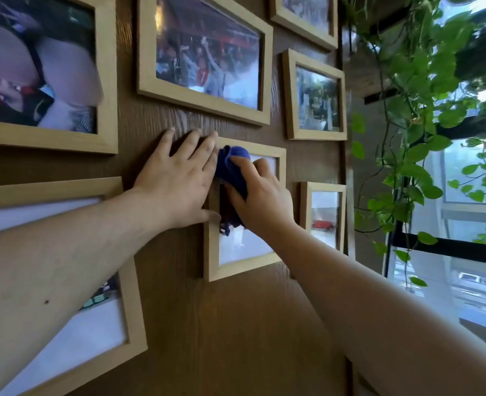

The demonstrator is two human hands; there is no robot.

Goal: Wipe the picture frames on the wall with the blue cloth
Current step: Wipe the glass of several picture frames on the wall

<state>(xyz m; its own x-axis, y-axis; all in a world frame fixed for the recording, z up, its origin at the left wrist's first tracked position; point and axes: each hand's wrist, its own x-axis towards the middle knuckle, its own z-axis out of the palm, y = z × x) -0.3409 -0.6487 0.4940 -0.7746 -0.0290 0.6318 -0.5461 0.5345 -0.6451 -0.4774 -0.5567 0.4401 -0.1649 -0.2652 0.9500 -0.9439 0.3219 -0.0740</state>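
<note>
Several light wooden picture frames hang on a brown wood-grain wall [179,324]. My right hand [260,197] is closed on the bunched blue cloth [231,164] and presses it against the glass of the small middle frame [243,268], near its upper left corner. My left hand [176,178] lies flat with its fingers spread on the wall and on the left edge of that same frame. Both bare forearms reach in from the bottom of the view.
A large frame [204,57] hangs just above the hands. Other frames hang at upper left [107,81], lower left [133,318], right [314,95] and lower right [323,215]. A trailing green plant [415,110] and a window [464,267] lie to the right.
</note>
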